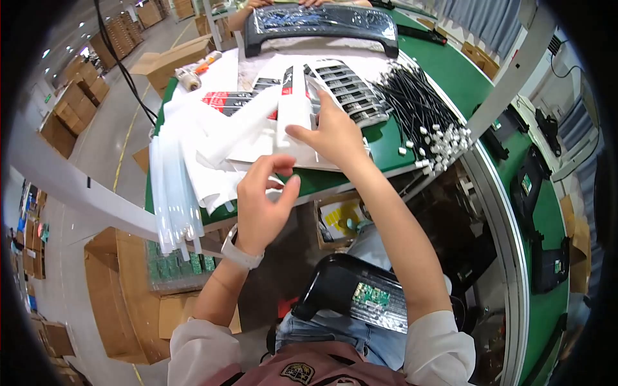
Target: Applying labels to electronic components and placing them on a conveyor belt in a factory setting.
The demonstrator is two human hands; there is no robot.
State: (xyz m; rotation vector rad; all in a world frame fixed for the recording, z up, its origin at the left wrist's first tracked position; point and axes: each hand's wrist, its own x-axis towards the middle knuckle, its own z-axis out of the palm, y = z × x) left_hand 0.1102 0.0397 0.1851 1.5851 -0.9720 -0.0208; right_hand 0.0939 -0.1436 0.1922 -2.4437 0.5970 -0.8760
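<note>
My right hand (335,132) reaches over the pile on the green table, its thumb and forefinger spread apart against a white label sheet (293,122). Its other fingers are mostly hidden. Nearer to me, my left hand (262,202) hangs before the table edge with fingers loosely bent, thumb apart and nothing between them. Black striped label strips (347,90) lie beyond the right hand. Across my lap rests a black plastic housing (335,289) bearing a green circuit board (371,294).
Translucent plastic tubes (168,193) overhang the table's left corner. Black cables with white connectors (444,141) are heaped at the right. A film-wrapped black housing (322,26) stands at the back, near another person's hands (257,5). An open carton (119,296) is at lower left.
</note>
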